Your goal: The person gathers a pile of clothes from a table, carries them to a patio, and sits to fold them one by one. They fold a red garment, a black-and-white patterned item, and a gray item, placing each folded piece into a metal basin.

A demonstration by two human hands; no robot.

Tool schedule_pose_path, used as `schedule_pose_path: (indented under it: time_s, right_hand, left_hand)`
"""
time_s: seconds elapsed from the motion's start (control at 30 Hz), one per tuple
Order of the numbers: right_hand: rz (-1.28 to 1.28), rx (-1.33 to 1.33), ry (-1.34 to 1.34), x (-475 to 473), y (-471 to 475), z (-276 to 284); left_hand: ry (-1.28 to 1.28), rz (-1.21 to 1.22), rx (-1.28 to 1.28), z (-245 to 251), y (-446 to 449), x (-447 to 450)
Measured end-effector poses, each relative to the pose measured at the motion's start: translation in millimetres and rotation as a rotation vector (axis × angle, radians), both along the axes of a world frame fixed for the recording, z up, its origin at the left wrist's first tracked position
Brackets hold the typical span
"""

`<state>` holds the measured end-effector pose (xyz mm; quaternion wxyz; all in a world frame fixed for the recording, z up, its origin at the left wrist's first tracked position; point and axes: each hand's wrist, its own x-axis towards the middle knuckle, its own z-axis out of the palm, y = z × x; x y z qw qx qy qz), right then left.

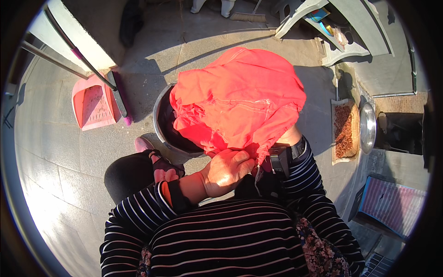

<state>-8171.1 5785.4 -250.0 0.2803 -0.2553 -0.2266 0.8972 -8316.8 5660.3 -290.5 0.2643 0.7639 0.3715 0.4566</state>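
Note:
A bright red cloth [238,100] with white seam stitching and a gathered edge is spread out in front of me. My left hand [226,171] has its fingers closed on the near edge of it. A thin cord [258,178] hangs down beside those fingers. My right hand [290,136] goes under the cloth's right side, so only the part near the wrist shows; its fingers are hidden. Below the cloth, a round basin [157,123] with a grey rim and dark inside is partly covered. A dark boxy object [279,161] sits by my right wrist.
A pink dustpan [78,104] and a broom [119,98] stand at the left. Rightward lie a woven tray [354,138] of reddish-brown dried pieces and a metal bowl [368,128]. Grey plastic furniture [304,15] stands at the back right, another broom [247,17] at the back.

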Motion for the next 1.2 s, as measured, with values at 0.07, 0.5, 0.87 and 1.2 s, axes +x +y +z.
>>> schedule_pose_path:
  time_s: [0.07,0.5,0.87,1.2]
  right_hand:
    - [0.004,-0.008,-0.004,1,0,-1]
    - [-0.023,-0.042,-0.054,14,3,-17]
    - [-0.085,0.105,-0.098,10,9,-11]
    - [-0.301,0.432,-0.224,1,45,-37]
  left_hand:
    - [0.014,-0.002,0.003,0,0,0]
    - [0.020,-0.004,0.010,-2,-1,-1]
    - [0.036,0.054,0.024,1,-3,-3]
    - [-0.033,0.228,-0.238,7,1,-12]
